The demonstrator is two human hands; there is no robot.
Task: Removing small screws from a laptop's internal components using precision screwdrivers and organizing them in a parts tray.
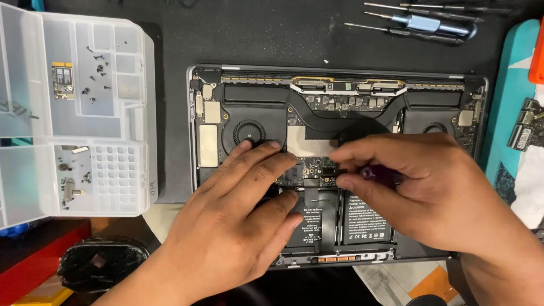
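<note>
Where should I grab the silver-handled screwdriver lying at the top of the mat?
Probably the thick silver handle, pinched across its width from above. The screwdriver lies flat, thin shaft pointing left, with slimmer drivers close on either side, so a top-down pinch with the fingers looks cleanest.

This is an electronics repair workshop. A silver laptop with its bottom cover off [340, 85] lies on a black mat [170, 51], baring fans and circuit boards. Beside it sit a clear plastic compartment tray of tiny screws [122, 90] and several slim precision screwdrivers [419, 24].
</note>
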